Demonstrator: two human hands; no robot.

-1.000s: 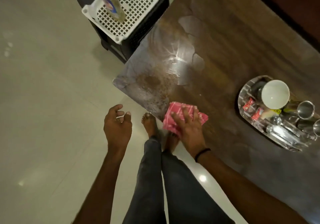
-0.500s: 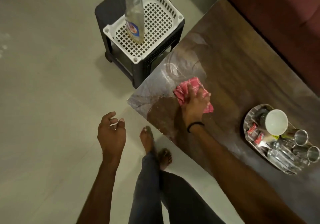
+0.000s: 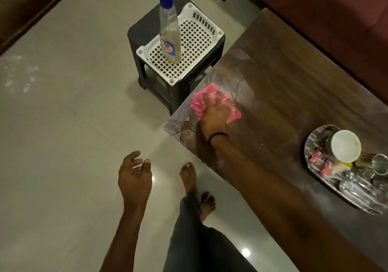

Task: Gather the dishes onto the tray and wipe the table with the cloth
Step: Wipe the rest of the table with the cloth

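A: Where is your right hand [image 3: 214, 116] now?

B: It lies flat on the pink cloth [image 3: 214, 101], palm down, fingers spread and pressing it on the table [image 3: 294, 87], near the corner closest to the stool [image 3: 174, 82]. It is not a closed grip; you hold the cloth under the palm only. The cloth is crumpled. Its long side runs from the table edge at your left toward the middle of the table, across the line of your forearm. The picture is blurred at your fingers.

A: And your left hand [image 3: 134, 177]?

B: It hangs over the floor, beside your leg, with fingers loosely curled and nothing in it.

A: Where are the dishes?

B: They sit on the steel tray [image 3: 310, 143] at the right part of the table, well apart from the cloth. The tray is oval and its long axis runs along the table toward the right edge of the view. A white bowl [image 3: 345, 145] lies tilted on it, the mouth turned toward you, and a steel cup [image 3: 380, 164] lies just beside it.

A: The spray bottle [image 3: 169, 34]?

B: Upright in the white basket [image 3: 207, 30] on the stool, the blue nozzle pointing left.
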